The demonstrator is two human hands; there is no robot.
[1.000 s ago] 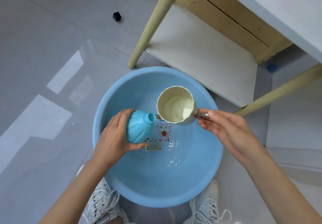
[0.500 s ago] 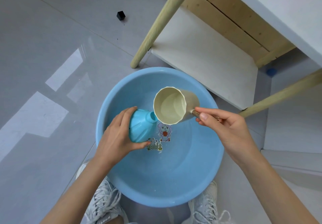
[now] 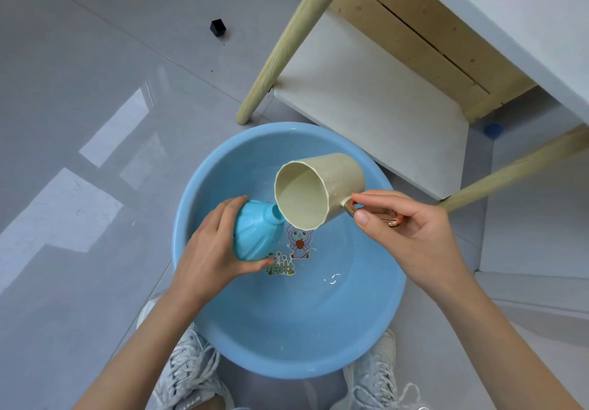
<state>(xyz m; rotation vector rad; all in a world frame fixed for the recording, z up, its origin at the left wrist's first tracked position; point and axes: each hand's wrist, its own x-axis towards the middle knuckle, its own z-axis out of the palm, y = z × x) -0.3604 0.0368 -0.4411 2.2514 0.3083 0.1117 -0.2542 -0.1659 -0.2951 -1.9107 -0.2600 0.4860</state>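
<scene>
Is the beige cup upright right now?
No, the right hand holds the beige cup tipped sideways, its mouth toward the blue bottle over the basin.

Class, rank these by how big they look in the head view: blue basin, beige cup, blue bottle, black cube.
1. basin
2. cup
3. bottle, partly hidden by the left hand, so unsure against the cup
4. cube

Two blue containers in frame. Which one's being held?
The small blue bottle, gripped by the left hand with its open neck at the rim of the beige cup. The big blue basin sits on the floor, held by no hand.
</scene>
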